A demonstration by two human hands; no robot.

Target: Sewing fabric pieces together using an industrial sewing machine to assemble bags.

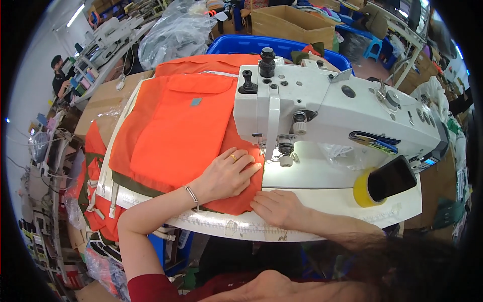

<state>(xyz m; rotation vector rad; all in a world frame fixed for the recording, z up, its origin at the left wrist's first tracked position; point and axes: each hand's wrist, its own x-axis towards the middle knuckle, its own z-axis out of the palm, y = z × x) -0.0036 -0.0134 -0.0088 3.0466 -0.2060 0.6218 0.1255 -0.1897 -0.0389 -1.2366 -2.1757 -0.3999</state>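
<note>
An orange fabric panel (176, 128) with a flapped pocket and a small grey tag lies across the sewing table, left of a white sewing machine (322, 98). Its right edge runs beside the needle area. My left hand (229, 173), with a ring and a bracelet at the wrist, rests on the fabric just in front of the needle, its fingers laid along the cloth. At the panel's near right corner, my right hand (276, 207) has curled fingers closed on the fabric edge. Dark green cloth (136, 184) shows under the panel's left side.
A phone (392, 177) leans on a yellow tape roll (366, 189) at the right of the table. Behind the machine stand a blue bin (229, 44) and a cardboard box (294, 25). More orange pieces (103, 216) hang at the left. Another person (60, 78) sits far left.
</note>
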